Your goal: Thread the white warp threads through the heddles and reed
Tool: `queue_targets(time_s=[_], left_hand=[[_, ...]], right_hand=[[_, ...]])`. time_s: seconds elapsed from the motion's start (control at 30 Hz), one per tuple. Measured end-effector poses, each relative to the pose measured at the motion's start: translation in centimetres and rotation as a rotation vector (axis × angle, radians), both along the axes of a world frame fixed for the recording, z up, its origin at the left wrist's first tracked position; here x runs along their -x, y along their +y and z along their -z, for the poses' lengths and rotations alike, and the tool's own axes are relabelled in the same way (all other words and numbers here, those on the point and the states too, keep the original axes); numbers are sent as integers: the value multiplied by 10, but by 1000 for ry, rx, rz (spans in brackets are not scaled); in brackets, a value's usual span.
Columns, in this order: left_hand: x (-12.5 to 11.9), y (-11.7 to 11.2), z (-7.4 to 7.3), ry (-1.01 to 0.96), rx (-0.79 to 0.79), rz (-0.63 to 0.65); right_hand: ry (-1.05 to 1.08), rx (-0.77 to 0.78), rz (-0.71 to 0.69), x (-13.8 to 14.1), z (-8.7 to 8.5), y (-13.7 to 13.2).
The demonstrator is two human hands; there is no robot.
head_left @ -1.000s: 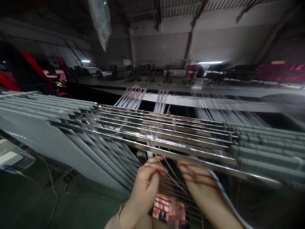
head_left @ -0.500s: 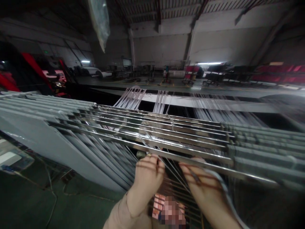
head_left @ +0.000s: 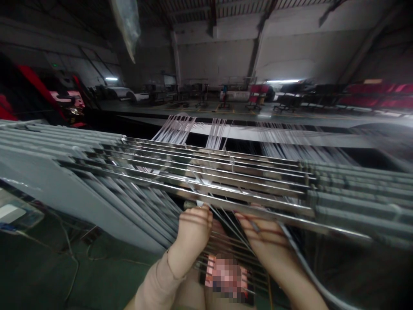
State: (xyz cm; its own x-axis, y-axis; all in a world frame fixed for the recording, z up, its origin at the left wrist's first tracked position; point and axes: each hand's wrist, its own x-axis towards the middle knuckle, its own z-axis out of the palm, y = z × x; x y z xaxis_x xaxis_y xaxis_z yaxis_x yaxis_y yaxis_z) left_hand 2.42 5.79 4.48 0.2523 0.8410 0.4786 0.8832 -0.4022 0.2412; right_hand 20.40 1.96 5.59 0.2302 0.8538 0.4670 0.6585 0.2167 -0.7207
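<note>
While white threads (head_left: 227, 226) slant down from a steel bar (head_left: 258, 211) between your hands, your left hand (head_left: 193, 230) curls nearly shut and your right hand (head_left: 264, 241) half closes; whether either grips thread, you cannot tell.

White warp threads (head_left: 176, 129), silver steel bars (head_left: 258, 211)

Steel rails (head_left: 206, 181) are carrying grey slats (head_left: 58, 140), which are ranked along both ends. At lower left, a green floor (head_left: 32, 267) is supporting a thin, looping cable (head_left: 75, 258) and a pale flat pack (head_left: 13, 213).
</note>
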Motion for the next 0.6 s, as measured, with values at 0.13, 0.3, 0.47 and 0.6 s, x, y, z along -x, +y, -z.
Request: queue_targets(time_s=[0.13,0.3,0.47,0.6], left_hand=[[-2,-10,-9,88,63,51],[3,-10,-16,126,126,-51],[-5,-16,-15,125,156,10],[-15,-24,-13,121,142,5]], right_hand=[[23,73,-137,-8,-3,5],[30,112,-184,-8,-10,2],[36,114,-158,-2,-12,0],[42,105,-185,-1,-15,2]])
